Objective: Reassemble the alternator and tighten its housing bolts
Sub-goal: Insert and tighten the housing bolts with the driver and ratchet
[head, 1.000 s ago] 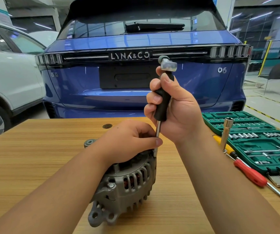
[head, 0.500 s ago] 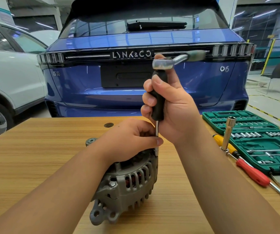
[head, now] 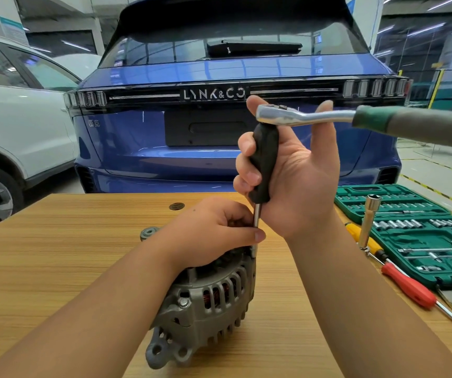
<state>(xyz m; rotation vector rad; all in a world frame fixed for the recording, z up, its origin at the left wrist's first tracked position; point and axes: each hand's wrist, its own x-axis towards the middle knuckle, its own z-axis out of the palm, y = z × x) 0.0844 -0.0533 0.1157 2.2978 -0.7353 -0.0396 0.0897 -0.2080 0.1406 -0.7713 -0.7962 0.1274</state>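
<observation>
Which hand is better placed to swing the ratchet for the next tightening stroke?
Right. The right hand already grips the black handle under the ratchet, close to its grip. The left hand is busy on the alternator, pinching the shaft steady.

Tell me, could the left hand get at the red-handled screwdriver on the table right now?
Probably not. The left hand is steadying the alternator, and the right forearm stands between it and the red-handled screwdriver at the table's far right.
</observation>
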